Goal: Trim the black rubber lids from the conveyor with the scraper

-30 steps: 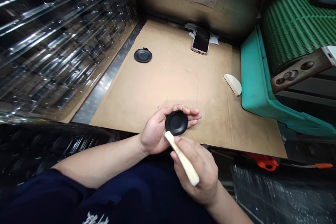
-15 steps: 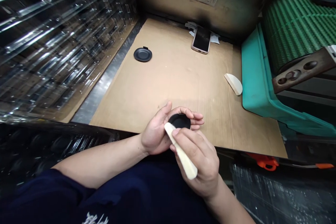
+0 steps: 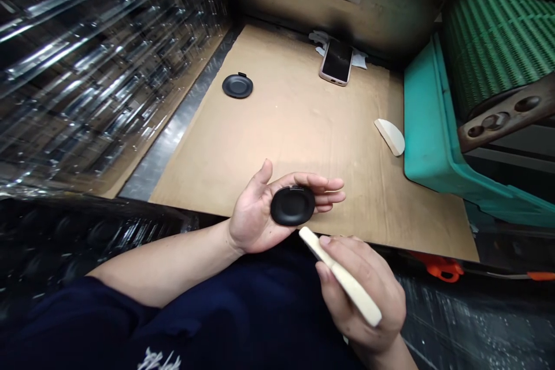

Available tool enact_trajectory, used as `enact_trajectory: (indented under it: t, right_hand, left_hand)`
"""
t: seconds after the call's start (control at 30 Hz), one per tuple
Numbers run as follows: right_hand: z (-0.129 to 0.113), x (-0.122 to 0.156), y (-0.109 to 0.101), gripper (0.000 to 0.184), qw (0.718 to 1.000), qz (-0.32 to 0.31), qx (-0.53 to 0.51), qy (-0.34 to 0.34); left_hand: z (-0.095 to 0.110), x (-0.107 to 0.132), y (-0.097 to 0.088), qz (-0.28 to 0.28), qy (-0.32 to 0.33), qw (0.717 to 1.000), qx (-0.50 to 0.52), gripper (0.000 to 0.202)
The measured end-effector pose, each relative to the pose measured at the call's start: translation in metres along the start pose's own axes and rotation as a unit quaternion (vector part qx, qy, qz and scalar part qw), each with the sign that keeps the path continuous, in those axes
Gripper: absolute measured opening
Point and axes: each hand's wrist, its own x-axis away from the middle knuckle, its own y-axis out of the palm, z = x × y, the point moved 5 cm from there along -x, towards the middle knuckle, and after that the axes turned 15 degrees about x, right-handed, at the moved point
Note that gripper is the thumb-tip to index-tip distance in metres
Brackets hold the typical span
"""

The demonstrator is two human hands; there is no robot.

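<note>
My left hand (image 3: 255,214) is palm up near the front edge of the cardboard-covered table (image 3: 303,127), fingers curled under a round black lid (image 3: 292,206) that rests on them. My right hand (image 3: 359,295) is lower right, closed around a cream-coloured flat stick (image 3: 340,275) whose tip points up-left and stops just short of the lid. A second black lid (image 3: 237,85) lies on the cardboard at the far left.
A phone (image 3: 335,62) lies face up at the back on white paper. A white half-round piece (image 3: 391,135) sits by the teal machine housing (image 3: 422,127) with a green ribbed belt (image 3: 489,40). Stacked clear plastic trays (image 3: 87,58) fill the left.
My right hand has pulled the stick down and to the right, off the lid. My left hand has opened out a little, so the whole lid shows.
</note>
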Motion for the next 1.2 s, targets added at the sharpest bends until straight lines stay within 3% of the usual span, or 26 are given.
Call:
enact_trajectory:
  t: [0.13,0.37,0.5,0.73,0.8,0.87,0.93,1.03,1.13,1.2]
  right_hand:
    - [0.000,0.002,0.007,0.042,1.000,-0.014,0.005,-0.021]
    - [-0.007,-0.007,0.026,0.047,0.994,-0.078,-0.020,-0.079]
    - [0.008,-0.007,0.017,0.047,0.999,-0.031,0.031,-0.030]
    - [0.035,-0.012,-0.004,0.041,0.993,0.087,0.057,0.050]
    - [0.048,-0.015,-0.007,0.036,0.987,0.122,0.071,0.076]
    - [0.065,-0.017,-0.004,0.027,0.982,0.130,0.064,0.120]
    - [0.084,-0.018,0.003,0.019,0.977,0.100,0.029,0.186]
    - [0.100,-0.017,0.014,0.022,0.965,0.038,-0.026,0.257]
    - [0.101,-0.017,0.015,0.023,0.966,0.025,-0.036,0.253]
    - [0.098,-0.018,0.015,0.023,0.969,0.022,-0.036,0.242]
  left_hand:
    - [-0.001,0.000,0.000,0.002,0.005,1.000,-0.018,0.067]
    - [-0.002,0.003,-0.008,0.024,0.022,0.998,-0.049,0.035]
    - [-0.003,0.003,-0.010,0.040,0.018,0.999,-0.025,0.032]
    - [-0.002,0.000,-0.009,0.085,0.037,0.996,-0.009,0.046]
    - [0.001,0.003,-0.006,0.075,0.029,0.996,-0.049,0.045]
    - [0.007,0.007,-0.001,0.055,0.034,0.986,-0.156,0.048]
    - [0.017,0.013,0.007,0.026,0.087,0.946,-0.311,0.062]
    - [0.031,0.023,0.021,-0.021,0.208,0.826,-0.523,0.103]
    - [0.034,0.028,0.029,-0.068,0.263,0.723,-0.635,0.118]
    - [0.034,0.028,0.031,-0.085,0.269,0.687,-0.669,0.118]
